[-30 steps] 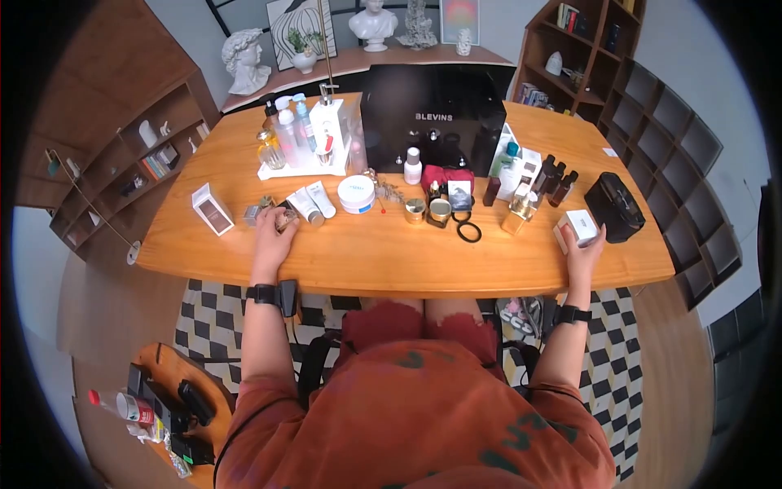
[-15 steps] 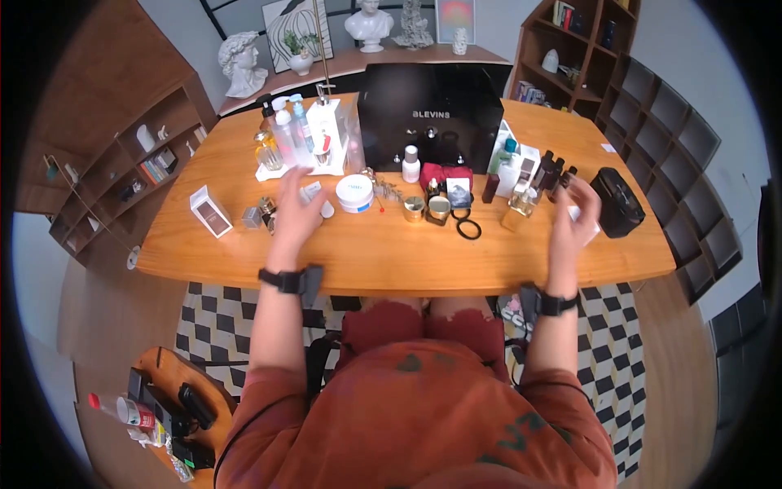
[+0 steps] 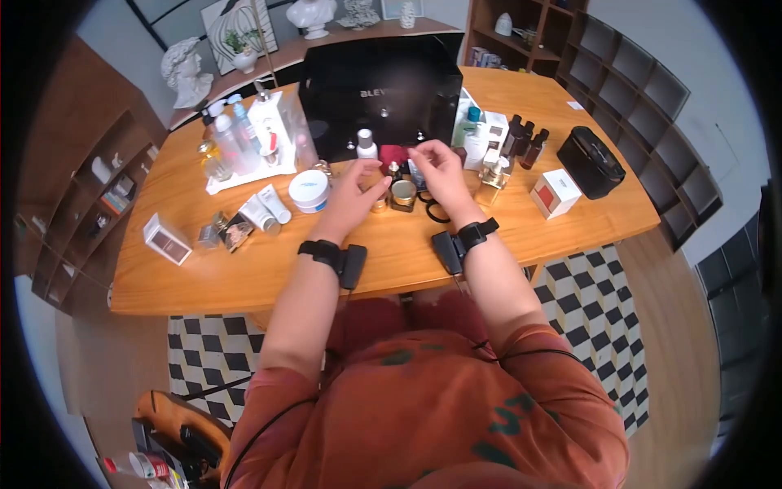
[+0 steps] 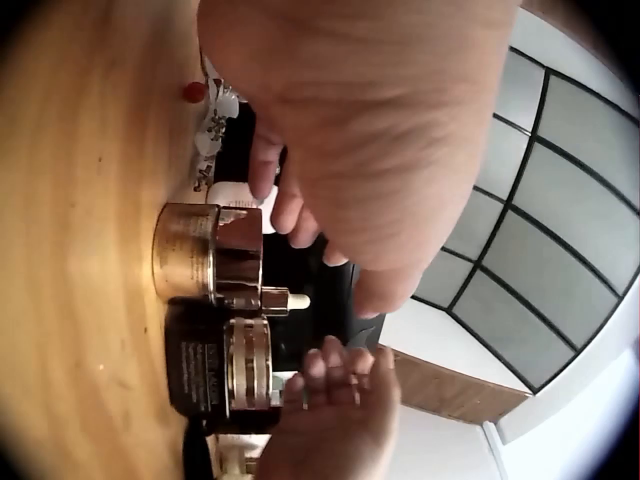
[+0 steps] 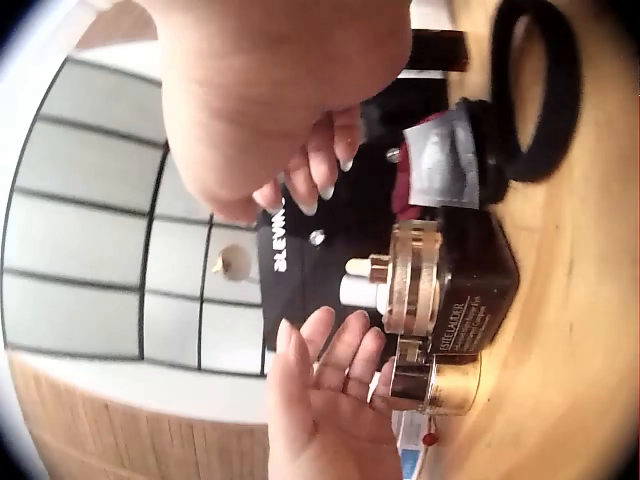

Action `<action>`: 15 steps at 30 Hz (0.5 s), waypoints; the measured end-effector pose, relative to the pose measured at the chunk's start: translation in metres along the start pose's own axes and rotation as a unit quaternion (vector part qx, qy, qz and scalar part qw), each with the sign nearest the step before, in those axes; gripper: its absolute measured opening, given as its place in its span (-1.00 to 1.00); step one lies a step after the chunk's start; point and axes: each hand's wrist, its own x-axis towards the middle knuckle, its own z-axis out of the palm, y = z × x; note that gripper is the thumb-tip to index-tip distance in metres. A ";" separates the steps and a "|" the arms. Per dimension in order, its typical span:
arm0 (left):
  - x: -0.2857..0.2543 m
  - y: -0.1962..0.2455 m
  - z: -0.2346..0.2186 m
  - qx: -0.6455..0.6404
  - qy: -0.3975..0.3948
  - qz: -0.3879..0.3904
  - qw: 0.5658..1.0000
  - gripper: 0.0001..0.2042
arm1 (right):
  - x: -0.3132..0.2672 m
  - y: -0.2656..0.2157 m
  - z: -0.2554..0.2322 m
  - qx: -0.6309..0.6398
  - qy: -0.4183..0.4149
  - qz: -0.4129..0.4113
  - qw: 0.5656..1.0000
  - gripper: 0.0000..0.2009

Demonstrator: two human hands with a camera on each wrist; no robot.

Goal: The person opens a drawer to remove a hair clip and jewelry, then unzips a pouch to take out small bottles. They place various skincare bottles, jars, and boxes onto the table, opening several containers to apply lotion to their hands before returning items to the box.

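Observation:
My left hand hovers over the middle of the table, beside a gold jar. From the right, my right hand reaches in above a dark square jar with a gold lid. Both hands have relaxed, lightly bent fingers and hold nothing that shows. Behind the jars stands a small dropper bottle, its pale bulb in line with the dark jar's lid in the wrist views. A white bottle and a red cloth bundle lie beyond. Under the right hand are a silver sachet and black hair ties.
A black case rises behind the jars. Left are a white tub, tubes and a tray of bottles. Right are a perfume bottle, a white-and-red box and a black bag.
Both hands have lifted off the table's sides and come together over the middle jars. The right hand has let go of the white-and-red box. The head view has turned.

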 end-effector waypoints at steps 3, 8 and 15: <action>-0.003 0.010 0.001 -0.003 -0.050 -0.038 0.998 -0.53 | -0.001 0.004 0.001 0.008 -0.029 -0.016 0.999 -0.78; -0.007 0.013 0.001 0.016 -0.088 -0.019 0.996 -0.29 | -0.009 0.009 0.003 0.047 -0.063 0.019 0.997 -0.78; -0.008 0.010 0.001 -0.024 -0.102 -0.025 0.994 -0.16 | -0.014 0.006 0.004 -0.004 -0.158 0.077 0.984 -0.80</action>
